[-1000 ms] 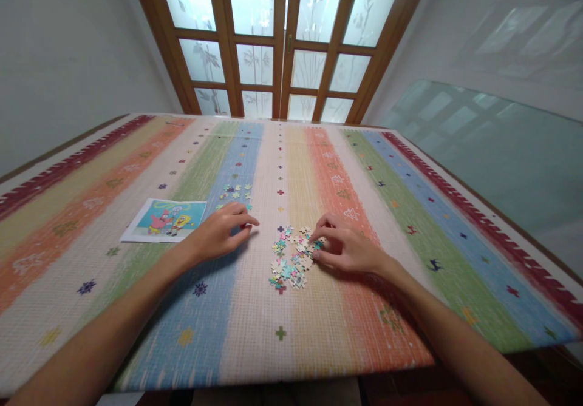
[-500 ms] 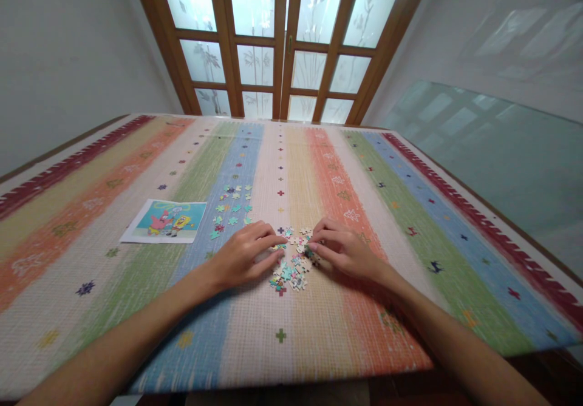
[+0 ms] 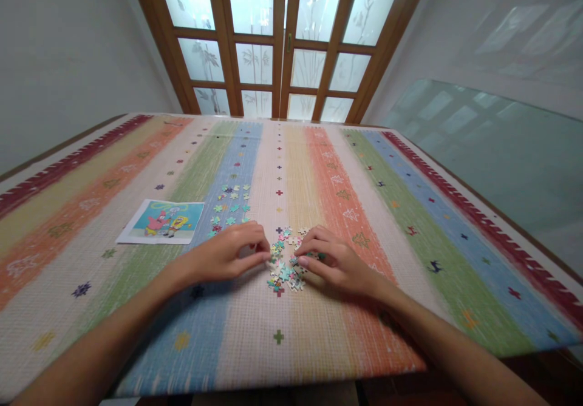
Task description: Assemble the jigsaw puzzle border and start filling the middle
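A loose pile of small jigsaw puzzle pieces (image 3: 286,271) lies on the striped cloth between my two hands, some pieces pale side up, others teal and multicoloured. My left hand (image 3: 239,249) is at the pile's left edge, thumb and index fingertips pressed together; whatever is between them is too small to make out. On the right side, my right hand (image 3: 334,257) reaches over the pile with thumb and forefinger pinched on a puzzle piece (image 3: 294,261). Its palm and fingers hide part of the pile.
Several teal and yellowish puzzle pieces (image 3: 231,207) are set out in rough rows beyond my left hand. Left of them lies a printed cartoon picture (image 3: 166,223). A striped tablecloth (image 3: 401,284) covers the table. Wooden glass-paned doors (image 3: 282,48) stand behind it.
My left hand has drawn back a little to the left, its fingertips closing together. My right hand has shifted left and slightly down over the pile.
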The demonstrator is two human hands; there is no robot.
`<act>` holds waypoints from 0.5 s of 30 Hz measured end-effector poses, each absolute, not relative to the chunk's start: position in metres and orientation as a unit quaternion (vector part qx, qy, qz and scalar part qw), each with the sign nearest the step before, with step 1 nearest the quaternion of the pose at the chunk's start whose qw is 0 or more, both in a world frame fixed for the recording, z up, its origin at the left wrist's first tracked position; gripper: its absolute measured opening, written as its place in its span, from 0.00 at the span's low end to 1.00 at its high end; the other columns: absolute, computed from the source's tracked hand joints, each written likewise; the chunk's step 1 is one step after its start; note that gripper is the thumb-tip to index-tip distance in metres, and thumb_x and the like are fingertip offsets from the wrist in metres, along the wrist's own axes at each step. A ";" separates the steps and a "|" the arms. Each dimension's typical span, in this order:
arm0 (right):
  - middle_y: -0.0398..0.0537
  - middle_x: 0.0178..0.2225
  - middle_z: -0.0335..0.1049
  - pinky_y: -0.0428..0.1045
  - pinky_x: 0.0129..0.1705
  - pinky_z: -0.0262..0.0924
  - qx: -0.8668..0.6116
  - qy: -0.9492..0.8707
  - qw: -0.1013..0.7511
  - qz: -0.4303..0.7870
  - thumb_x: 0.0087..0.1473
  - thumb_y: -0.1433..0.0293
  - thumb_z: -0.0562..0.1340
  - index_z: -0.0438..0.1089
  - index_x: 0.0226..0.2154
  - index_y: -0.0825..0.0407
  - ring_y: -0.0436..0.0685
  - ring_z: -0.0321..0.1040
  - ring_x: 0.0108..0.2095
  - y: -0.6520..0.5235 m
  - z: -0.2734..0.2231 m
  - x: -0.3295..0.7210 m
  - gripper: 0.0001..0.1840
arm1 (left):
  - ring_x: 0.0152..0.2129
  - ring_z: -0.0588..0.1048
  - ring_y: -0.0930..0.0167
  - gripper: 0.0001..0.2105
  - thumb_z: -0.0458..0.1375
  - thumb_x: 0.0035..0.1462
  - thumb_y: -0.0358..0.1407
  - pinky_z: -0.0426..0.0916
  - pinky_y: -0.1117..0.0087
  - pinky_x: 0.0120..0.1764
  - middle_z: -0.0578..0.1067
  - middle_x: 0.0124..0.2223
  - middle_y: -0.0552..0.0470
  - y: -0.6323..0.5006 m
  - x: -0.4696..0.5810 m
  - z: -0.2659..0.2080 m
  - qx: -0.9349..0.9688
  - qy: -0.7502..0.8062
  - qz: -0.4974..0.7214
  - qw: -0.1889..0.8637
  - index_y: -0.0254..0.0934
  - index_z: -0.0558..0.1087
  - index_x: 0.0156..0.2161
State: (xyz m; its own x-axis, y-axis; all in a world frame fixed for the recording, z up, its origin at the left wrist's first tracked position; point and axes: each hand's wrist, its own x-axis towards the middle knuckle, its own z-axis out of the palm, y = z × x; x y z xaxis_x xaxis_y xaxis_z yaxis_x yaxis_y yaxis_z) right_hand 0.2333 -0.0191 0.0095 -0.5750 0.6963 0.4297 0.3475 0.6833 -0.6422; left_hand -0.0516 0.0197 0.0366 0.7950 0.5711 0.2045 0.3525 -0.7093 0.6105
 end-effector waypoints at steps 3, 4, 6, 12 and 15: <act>0.49 0.37 0.72 0.53 0.44 0.65 -0.317 -0.846 0.346 0.253 0.68 0.68 0.61 0.75 0.38 0.50 0.56 0.69 0.40 -0.018 0.010 0.235 0.07 | 0.32 0.72 0.69 0.13 0.55 0.68 0.42 0.66 0.67 0.39 0.76 0.34 0.50 0.044 -0.085 0.044 0.899 0.327 0.142 0.254 0.37 0.77 0.36; 0.49 0.37 0.72 0.53 0.44 0.65 -0.318 -0.844 0.348 0.254 0.68 0.68 0.61 0.75 0.37 0.51 0.56 0.69 0.40 -0.017 0.010 0.235 0.08 | 0.31 0.72 0.69 0.14 0.56 0.67 0.43 0.65 0.68 0.38 0.76 0.34 0.50 0.051 -0.096 0.045 0.893 0.353 0.133 0.247 0.37 0.77 0.36; 0.49 0.36 0.72 0.53 0.43 0.65 -0.320 -0.842 0.349 0.259 0.68 0.68 0.61 0.75 0.36 0.51 0.55 0.69 0.39 -0.016 0.011 0.235 0.08 | 0.30 0.72 0.69 0.15 0.57 0.64 0.46 0.65 0.68 0.37 0.77 0.33 0.50 0.062 -0.111 0.044 0.885 0.381 0.098 0.249 0.37 0.77 0.34; 0.49 0.36 0.72 0.53 0.43 0.64 -0.327 -0.841 0.344 0.261 0.68 0.68 0.61 0.74 0.36 0.51 0.55 0.69 0.39 -0.015 0.008 0.237 0.09 | 0.27 0.71 0.69 0.14 0.57 0.59 0.45 0.62 0.69 0.34 0.77 0.30 0.50 0.070 -0.119 0.034 0.872 0.434 0.057 0.220 0.36 0.77 0.32; 0.50 0.36 0.71 0.53 0.42 0.64 -0.331 -0.841 0.342 0.258 0.68 0.68 0.60 0.74 0.35 0.51 0.56 0.68 0.39 -0.014 0.006 0.239 0.10 | 0.27 0.71 0.68 0.13 0.58 0.57 0.45 0.62 0.68 0.35 0.76 0.30 0.49 0.071 -0.116 0.030 0.873 0.441 0.062 0.199 0.37 0.77 0.31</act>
State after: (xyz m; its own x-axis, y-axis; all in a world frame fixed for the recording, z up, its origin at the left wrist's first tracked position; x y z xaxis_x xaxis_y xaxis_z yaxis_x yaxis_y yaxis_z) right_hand 0.2391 -0.0137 0.0057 -0.5465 0.7332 0.4048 0.3804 0.6479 -0.6600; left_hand -0.1162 0.0711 0.0300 0.6033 0.7947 -0.0661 0.7452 -0.5323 0.4018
